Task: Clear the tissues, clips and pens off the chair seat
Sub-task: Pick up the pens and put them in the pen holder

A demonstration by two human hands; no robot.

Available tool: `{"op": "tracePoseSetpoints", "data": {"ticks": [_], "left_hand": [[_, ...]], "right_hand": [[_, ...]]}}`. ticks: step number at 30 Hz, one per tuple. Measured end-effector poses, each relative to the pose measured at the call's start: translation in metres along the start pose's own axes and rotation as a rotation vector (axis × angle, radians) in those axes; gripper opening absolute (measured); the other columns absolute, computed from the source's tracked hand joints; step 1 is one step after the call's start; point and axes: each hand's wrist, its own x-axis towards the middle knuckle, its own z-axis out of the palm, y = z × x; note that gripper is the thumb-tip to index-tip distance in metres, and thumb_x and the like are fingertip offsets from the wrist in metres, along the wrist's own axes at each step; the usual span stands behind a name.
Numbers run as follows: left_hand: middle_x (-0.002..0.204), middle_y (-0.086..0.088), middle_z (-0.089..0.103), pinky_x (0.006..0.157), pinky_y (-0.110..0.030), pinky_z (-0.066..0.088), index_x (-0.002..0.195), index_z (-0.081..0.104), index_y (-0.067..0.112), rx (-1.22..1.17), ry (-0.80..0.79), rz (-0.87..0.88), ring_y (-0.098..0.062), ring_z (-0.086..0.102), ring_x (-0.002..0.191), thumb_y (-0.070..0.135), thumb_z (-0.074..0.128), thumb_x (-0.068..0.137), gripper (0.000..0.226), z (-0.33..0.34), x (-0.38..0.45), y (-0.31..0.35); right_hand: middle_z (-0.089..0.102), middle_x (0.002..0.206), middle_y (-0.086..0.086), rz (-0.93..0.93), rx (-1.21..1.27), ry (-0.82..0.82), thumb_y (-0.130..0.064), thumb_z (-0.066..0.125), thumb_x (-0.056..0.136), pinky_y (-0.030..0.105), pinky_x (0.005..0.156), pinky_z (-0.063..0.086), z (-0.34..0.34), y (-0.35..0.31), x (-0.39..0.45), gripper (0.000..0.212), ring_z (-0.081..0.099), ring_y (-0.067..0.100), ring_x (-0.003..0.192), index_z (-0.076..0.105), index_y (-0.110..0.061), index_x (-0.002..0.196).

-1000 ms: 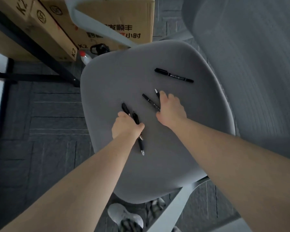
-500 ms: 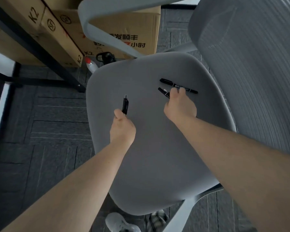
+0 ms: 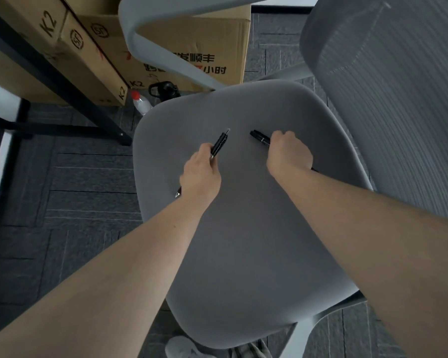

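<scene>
Since a moment ago my right hand [image 3: 290, 153] has clenched the last pens [image 3: 260, 138] off the chair seat [image 3: 243, 254]; left hand [image 3: 201, 174] grips black pens [image 3: 219, 146] above it. Boxes [image 3: 192, 55] behind.

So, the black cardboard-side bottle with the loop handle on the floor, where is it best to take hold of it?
Take the black bottle by the loop handle at its top, coming from above. It appears to stand upright between the grey chair seat and the brown cardboard box, so its sides look crowded; only the top is open. Both hands are full of pens.
</scene>
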Motion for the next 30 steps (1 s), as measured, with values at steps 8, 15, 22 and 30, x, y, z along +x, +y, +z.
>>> {"op": "tracePoseSetpoints", "data": {"ticks": [8,15,22,30], "left_hand": [[0.064,0.001,0.037,0.046,-0.031,0.023,0.087,0.034,0.008,-0.062,-0.045,-0.038,-0.017,0.036,0.055,0.020,0.035,0.100,0.017,-0.024,-0.013,0.001],[0.068,-0.003,0.043,0.051,-0.033,0.030,0.089,0.038,0.009,-0.107,-0.034,-0.017,-0.021,0.041,0.056,0.022,0.036,0.100,0.017,-0.102,-0.021,0.018],[0.070,-0.003,0.045,0.052,-0.032,0.033,0.093,0.040,0.008,-0.189,0.089,-0.013,-0.019,0.043,0.058,0.025,0.036,0.100,0.018,-0.216,-0.054,0.028],[0.072,-0.001,0.045,0.058,-0.036,0.035,0.087,0.039,0.013,-0.377,0.321,-0.025,-0.015,0.040,0.058,0.027,0.035,0.100,0.019,-0.384,-0.132,-0.013]], "right_hand": [[0.062,0.109,0.014,-0.070,0.075,-0.003,-0.013,0.050,0.086,0.036,0.073,0.037,0.007,-0.017,-0.035,0.018,0.054,0.034,0.102,0.052,-0.009,0.104],[0.052,0.090,0.008,-0.263,0.231,-0.057,-0.013,0.047,0.086,0.034,0.060,0.037,-0.061,-0.065,-0.064,0.008,0.051,0.031,0.078,0.040,-0.014,0.089],[0.048,0.076,0.000,-0.395,0.263,-0.045,-0.012,0.044,0.088,0.033,0.060,0.039,-0.137,-0.141,-0.116,0.006,0.052,0.026,0.077,0.047,-0.013,0.093],[0.056,0.081,0.004,-0.650,0.249,0.052,-0.024,0.047,0.096,0.039,0.067,0.049,-0.198,-0.276,-0.230,0.010,0.058,0.028,0.077,0.044,-0.015,0.094]]}}
